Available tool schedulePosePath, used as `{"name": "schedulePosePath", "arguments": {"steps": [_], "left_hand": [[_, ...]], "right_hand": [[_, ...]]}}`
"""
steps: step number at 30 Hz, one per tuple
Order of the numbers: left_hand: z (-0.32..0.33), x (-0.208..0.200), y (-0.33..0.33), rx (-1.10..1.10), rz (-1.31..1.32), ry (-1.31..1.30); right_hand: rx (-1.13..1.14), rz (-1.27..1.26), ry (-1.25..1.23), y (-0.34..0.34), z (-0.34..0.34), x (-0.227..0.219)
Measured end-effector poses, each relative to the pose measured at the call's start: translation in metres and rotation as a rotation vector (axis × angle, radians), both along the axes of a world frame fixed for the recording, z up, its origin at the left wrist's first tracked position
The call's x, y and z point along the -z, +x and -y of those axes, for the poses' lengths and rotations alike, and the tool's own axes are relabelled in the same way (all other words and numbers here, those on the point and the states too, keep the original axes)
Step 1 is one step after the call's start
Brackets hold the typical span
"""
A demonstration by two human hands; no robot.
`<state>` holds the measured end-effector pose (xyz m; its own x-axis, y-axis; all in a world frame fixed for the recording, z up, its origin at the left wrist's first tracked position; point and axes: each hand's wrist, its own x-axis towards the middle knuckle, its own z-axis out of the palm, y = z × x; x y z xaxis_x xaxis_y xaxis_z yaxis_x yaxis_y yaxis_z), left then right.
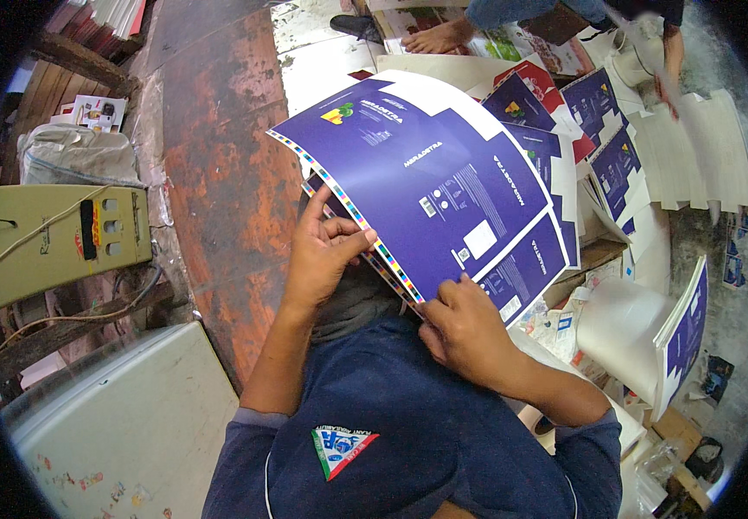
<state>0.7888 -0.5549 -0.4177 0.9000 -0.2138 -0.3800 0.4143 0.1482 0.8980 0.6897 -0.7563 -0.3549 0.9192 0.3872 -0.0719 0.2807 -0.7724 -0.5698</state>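
A large purple printed sheet (391,156) with white cut-out shapes along its far border bows upward in front of my body. A strip of small coloured squares runs down its near left edge. My left hand (330,253) pinches that edge, thumb on top and fingers partly underneath. At the near corner, my right hand (467,333) is closed on the edge, its fingertips partly hidden. Beneath the top sheet, a second purple sheet (521,272) shows along the right side. How many sheets lie together in my hands I cannot tell.
More purple printed sheets (600,108) and a red one (540,82) lie at the far right. Beyond them are another person's bare foot (439,39) and hand (672,60). At left stand a yellowish metal box (62,242) and a pale cabinet (131,424). A white roll (620,320) sits at right.
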Motion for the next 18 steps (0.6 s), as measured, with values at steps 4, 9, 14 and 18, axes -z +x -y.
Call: {"name": "schedulePosePath", "arguments": {"steps": [4,9,14,18], "left_hand": [[0.004,-0.001,-0.001,-0.013,0.03,0.017],[0.004,-0.004,-0.002,-0.04,0.016,-0.009],[0.005,-0.006,0.0,-0.036,0.011,-0.055],[0.006,-0.005,-0.001,-0.051,-0.01,-0.069]], "right_hand": [[-0.092,-0.172,0.029,-0.023,0.029,-0.002],[0.03,-0.321,0.39,-0.012,0.054,-0.039],[0.08,0.046,0.211,-0.01,0.057,-0.005],[0.014,0.258,0.141,-0.012,0.055,0.026]]}}
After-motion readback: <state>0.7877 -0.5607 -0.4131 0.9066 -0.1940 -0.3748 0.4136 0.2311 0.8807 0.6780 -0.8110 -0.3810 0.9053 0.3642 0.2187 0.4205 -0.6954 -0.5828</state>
